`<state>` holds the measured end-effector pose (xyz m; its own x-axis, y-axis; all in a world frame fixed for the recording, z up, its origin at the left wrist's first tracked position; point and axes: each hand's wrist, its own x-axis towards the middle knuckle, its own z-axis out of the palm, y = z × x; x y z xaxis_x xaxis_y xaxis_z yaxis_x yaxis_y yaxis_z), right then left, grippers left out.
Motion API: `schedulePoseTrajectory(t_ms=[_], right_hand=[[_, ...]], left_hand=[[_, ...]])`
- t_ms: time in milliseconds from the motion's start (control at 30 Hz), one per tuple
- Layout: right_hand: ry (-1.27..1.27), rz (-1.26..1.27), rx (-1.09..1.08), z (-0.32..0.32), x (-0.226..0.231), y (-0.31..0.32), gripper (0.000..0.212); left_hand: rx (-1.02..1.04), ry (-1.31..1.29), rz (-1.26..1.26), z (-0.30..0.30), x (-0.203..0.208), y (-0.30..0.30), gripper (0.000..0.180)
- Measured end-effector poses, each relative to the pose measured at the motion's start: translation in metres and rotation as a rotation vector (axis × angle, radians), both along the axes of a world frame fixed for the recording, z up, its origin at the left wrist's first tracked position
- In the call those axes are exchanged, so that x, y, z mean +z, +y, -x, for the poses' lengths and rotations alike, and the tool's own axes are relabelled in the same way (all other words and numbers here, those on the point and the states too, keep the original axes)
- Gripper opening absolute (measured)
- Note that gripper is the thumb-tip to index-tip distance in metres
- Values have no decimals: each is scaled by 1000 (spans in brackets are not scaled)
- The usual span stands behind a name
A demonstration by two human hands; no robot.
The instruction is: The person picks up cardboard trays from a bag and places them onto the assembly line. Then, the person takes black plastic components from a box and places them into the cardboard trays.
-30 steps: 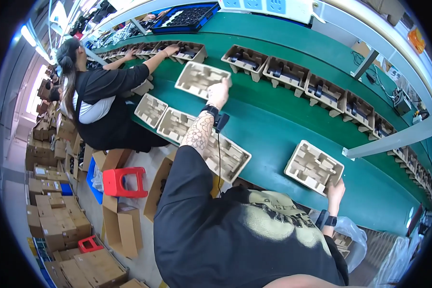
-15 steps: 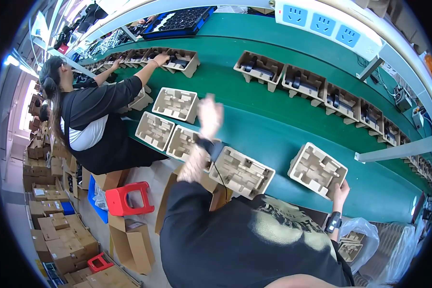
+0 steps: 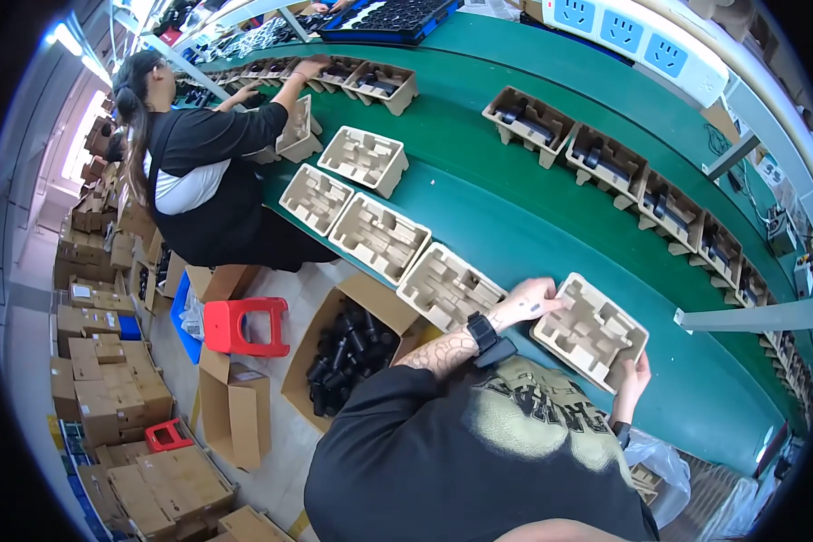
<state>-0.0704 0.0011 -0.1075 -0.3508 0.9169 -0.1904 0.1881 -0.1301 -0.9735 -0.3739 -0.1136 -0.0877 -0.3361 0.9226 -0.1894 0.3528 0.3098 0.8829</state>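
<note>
My right hand [image 3: 634, 378] holds a beige moulded-pulp tray [image 3: 596, 332] by its right edge, on the near part of the green bench. At the opposite edge, the fingers of my left hand [image 3: 526, 303] close on the rim. No item shows in this tray's compartments. Left of it, a row of similar trays lies along the bench edge: one by my left wrist [image 3: 447, 287], a middle tray [image 3: 379, 237] and a farther tray [image 3: 316, 197]. Another pulp tray [image 3: 363, 155] sits just behind them.
Pulp trays [image 3: 605, 167] with black parts line the green belt [image 3: 461, 135]. A co-worker [image 3: 199, 163] reaches to trays at the left. Below the bench stand a carton of black cylindrical parts [image 3: 352, 352] and a red stool [image 3: 246, 327]. A power strip [image 3: 637, 41] hangs above.
My left hand has come back from over the far left trays to the left edge of the tray in my right hand. The view has shifted, and the carton of black parts now shows.
</note>
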Motion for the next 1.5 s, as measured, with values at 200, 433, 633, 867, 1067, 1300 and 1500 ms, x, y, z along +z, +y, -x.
schedulePoseTrajectory(t_ms=[200,433,633,867,1067,1300,1500], right_hand=[[71,-267,-76,14,66,-10,46],[10,-327,-66,-7,35,-8,48],[91,-56,-87,-28,26,2,54],[-90,-376,-166,34,73,6,51],[-345,-857,883,59,131,5,76],[-693,-906,973,54,147,36,124],[-747,-962,1149,79,171,53,124]], left_hand=[[38,8,-41,-21,35,-5,23],[33,89,-89,-35,72,-16,23],[145,353,-207,-32,55,-1,22],[-63,-199,-78,-65,81,33,23],[-139,151,-47,-65,50,37,28],[-291,-640,-38,-45,58,16,29],[-353,-620,-79,-28,55,24,29]])
